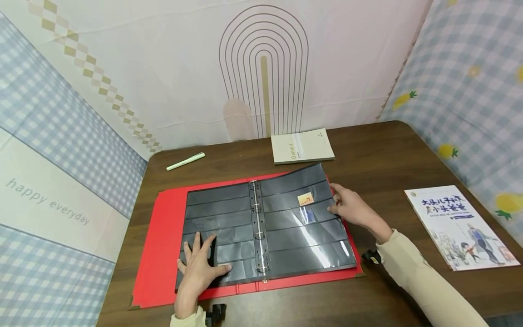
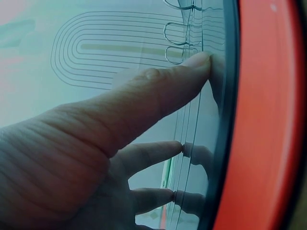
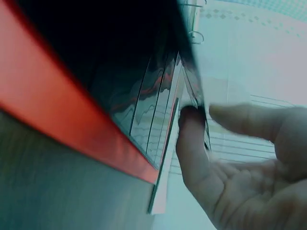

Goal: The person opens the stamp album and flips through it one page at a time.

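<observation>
**Right hand at the page's outer edge, left hand pinning the other side**

I see the red binder (image 1: pixel 163 254) lying open on the worktop (image 1: pixel 388 154), ring spine (image 1: pixel 258 227) running away from me, dark sleeve pages fanned to both sides. The right-hand page (image 1: pixel 306 222) lies with its long axis parallel to the spine; its free edge faces right, straight into the right hand (image 1: pixel 351 209), so that hand is the nearer one. The page edge is lifted, bowing off the stack.

Grip state: right hand narrow, thumb and fingers (image 3: pixel 192 143) closed on the page edge. Left hand (image 1: pixel 200 268) flat, fingers spread, pressing the left page (image 1: pixel 216 218), holding nothing.

View differences: the right wrist view shows the pinch on the edge and the layered sleeves beneath, which the head view can't resolve. The left wrist view shows fingertips (image 2: pixel 199 60) touching the glossy sleeve, with reflections. Only the head view shows two small stamps (image 1: pixel 305 200) in the right page's pockets, plus a pen (image 1: pixel 185 161), notebook (image 1: pixel 302 145) and picture book (image 1: pixel 461 227), all well apart from the binder.
</observation>
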Motion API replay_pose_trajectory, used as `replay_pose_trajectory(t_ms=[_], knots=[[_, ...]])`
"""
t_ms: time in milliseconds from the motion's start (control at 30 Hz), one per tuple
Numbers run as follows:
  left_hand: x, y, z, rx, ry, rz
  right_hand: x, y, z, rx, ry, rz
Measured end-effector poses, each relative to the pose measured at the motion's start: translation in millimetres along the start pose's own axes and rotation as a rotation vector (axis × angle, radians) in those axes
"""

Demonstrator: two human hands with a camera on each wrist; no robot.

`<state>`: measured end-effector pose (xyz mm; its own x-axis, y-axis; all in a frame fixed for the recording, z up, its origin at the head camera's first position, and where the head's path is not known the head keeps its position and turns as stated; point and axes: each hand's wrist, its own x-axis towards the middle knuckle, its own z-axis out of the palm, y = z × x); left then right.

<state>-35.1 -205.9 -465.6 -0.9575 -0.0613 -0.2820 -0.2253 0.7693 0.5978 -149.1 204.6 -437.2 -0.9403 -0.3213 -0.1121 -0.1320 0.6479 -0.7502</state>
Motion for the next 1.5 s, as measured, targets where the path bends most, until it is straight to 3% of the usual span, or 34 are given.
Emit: replay_pose_trajectory(t_ms=[233, 467, 600, 1233, 1500], knots=[[-0.7, -1.7, -3.2, 0.006, 0.002, -0.002, -6.9, 2.5, 1.1, 0.097, -0.08, -0.025], [-1.1, -1.4, -4.0, 0.008, 0.002, 0.006, -7.8, 1.9, -6.5, 0.453, -0.152, 0.03], [-1.0, -0.7, -3.6, 0.006, 0.0, 0.006, -8.7, 1.1, -12.3, 0.57, -0.155, 0.049], [-0.4, 0.4, -2.7, 0.01, 0.005, 0.0, -8.3, -21.2, -26.8, 0.589, -0.179, -0.012], [-0.8, 0.1, 0.6, -0.001, 0.004, -0.001, -7.3, -37.7, -32.7, 0.536, -0.19, -0.025]])
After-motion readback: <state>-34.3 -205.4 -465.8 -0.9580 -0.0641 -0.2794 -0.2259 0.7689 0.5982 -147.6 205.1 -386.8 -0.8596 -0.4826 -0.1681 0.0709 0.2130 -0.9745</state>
